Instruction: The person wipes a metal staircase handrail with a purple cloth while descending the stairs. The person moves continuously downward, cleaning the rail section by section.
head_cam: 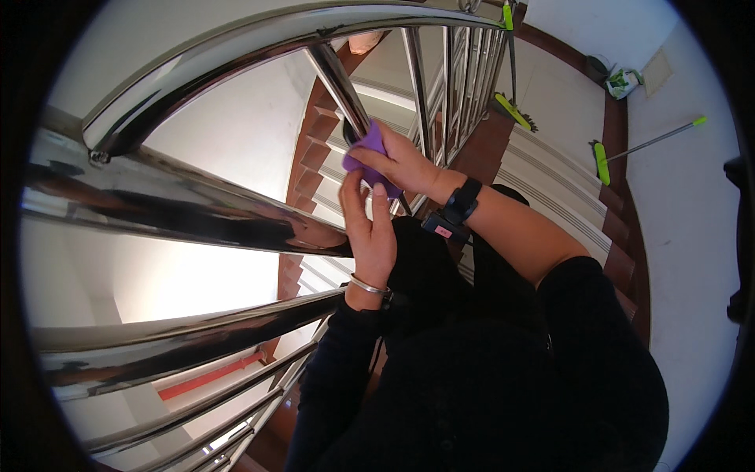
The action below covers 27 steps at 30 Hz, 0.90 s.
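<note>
A purple cloth (370, 154) is wrapped around a thin polished metal baluster (339, 82) of the stair railing. My right hand (404, 159) holds the cloth against this bar, its thumb lying across the front. Just below, my left hand (370, 227) has its fingers raised to the lower edge of the cloth; whether they pinch it cannot be told. Above, the curved metal handrail (236, 38) meets the top of the baluster. A thick metal post (236, 212) runs to the left behind my left hand.
Stairs (554, 177) with brown edging descend beside the railing. A green broom (513, 111) leans at the railing's far end, and another green-headed broom (601, 162) rests by the right wall. A dark bucket (598, 68) and a white-green bag (623, 82) stand on the landing.
</note>
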Tool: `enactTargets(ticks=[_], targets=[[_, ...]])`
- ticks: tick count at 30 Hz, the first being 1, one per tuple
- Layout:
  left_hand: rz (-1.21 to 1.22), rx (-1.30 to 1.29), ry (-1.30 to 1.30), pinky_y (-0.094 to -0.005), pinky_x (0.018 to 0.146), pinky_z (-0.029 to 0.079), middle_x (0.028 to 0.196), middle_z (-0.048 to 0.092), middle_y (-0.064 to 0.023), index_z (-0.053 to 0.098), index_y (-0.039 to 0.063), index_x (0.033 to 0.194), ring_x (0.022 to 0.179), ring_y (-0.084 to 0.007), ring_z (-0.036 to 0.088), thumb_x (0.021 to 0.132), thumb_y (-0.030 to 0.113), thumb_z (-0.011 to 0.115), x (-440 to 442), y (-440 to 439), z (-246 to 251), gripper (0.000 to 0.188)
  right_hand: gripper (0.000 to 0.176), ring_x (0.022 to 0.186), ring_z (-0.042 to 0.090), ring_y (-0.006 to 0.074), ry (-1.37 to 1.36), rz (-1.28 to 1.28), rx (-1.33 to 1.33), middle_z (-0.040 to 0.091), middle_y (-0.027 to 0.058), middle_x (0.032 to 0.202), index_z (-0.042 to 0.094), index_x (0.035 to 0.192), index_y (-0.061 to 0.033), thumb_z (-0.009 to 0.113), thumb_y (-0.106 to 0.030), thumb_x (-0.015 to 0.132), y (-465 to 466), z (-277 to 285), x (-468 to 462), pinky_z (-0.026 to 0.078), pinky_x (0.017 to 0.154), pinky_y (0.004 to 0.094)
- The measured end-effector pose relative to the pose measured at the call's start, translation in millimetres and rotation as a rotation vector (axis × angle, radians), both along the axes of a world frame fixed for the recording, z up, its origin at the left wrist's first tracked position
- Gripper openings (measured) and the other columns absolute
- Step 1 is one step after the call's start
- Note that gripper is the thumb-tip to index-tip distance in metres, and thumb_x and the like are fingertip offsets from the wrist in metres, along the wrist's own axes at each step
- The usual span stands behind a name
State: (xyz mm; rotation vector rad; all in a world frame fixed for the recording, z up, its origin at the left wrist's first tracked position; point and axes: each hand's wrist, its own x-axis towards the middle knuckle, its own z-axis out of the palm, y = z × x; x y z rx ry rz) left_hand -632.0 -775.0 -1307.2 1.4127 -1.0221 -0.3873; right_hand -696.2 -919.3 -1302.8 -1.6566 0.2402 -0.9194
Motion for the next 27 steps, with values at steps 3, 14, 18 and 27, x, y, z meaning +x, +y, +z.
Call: enactTargets(ticks=[3,14,18,27], targets=[[-0.045,0.195,0.103,-0.0379,0.107,0.048,0.14,0.053,-0.02,0.051,-0.004,0.144,0.126,-0.0276,0.057,0.109,0.023,0.059,6.5,-0.6,-32.1,0.045,0.045,0.097,0.069,0.0237,0.225,0.031,0.121,0.07,0.0137,0.106,0.054,0.126,-0.0003,0.068,-0.035,0.102,-7.4,-58.7,0.6,0.054,0.087,0.0352],[-0.011,-0.055,-0.05,-0.0428,0.114,0.042,0.147,0.048,-0.0227,0.046,-0.002,0.151,0.133,-0.0336,0.052,0.11,0.02,0.056,-3.8,3.8,-5.7,0.047,0.039,0.089,0.068,0.0267,0.078,0.002,-0.01,0.07,0.0166,0.099,0.057,0.114,0.0007,0.068,-0.035,0.103,0.8,-7.9,4.2,0.053,0.083,0.0385],[-0.012,-0.238,-0.198,-0.0449,0.119,0.039,0.157,0.04,-0.0217,0.041,-0.004,0.154,0.142,-0.0337,0.046,0.111,0.016,0.05,-5.2,-0.1,36.6,0.048,0.038,0.089,0.069,0.0258,-0.193,-0.064,-0.185,0.069,0.0178,0.101,0.056,0.118,0.002,0.069,-0.031,0.103,-7.9,65.8,16.3,0.055,0.081,0.0371],[0.019,0.068,0.029,-0.0391,0.105,0.048,0.135,0.049,-0.0181,0.05,-0.004,0.14,0.123,-0.0263,0.055,0.112,0.021,0.052,-10.5,3.2,0.8,0.038,0.042,0.095,0.071,0.0326,0.209,-0.046,0.076,0.07,0.0211,0.104,0.053,0.124,0.0023,0.065,-0.033,0.104,8.6,-14.5,1.8,0.055,0.087,0.039]])
